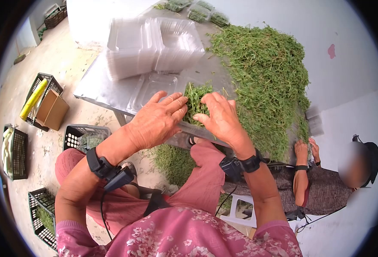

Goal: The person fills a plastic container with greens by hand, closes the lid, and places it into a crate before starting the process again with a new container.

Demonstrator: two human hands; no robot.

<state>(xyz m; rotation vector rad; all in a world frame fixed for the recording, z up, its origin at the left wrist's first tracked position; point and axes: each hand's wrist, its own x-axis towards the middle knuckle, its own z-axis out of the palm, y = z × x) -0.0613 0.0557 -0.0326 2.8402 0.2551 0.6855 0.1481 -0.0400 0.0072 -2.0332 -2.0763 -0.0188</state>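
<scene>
At centre frame, the left hand [156,122] and right hand [221,118] squeezed a bunch of herbs [196,99] between their curled fingers, just above a clear tray [152,88].

A stack of clear clamshell boxes [152,45] stood toward the far left corner of the steel table [94,88], and a broad heap of cut green herbs [266,73] covered its right side. Filled packs [197,10] lay at the far edge. Black crates [15,152] sat on the floor to my left, one beside a cardboard box [52,110] and a yellow roll [33,98]. A co-worker [321,188] sat at the near right corner.
</scene>
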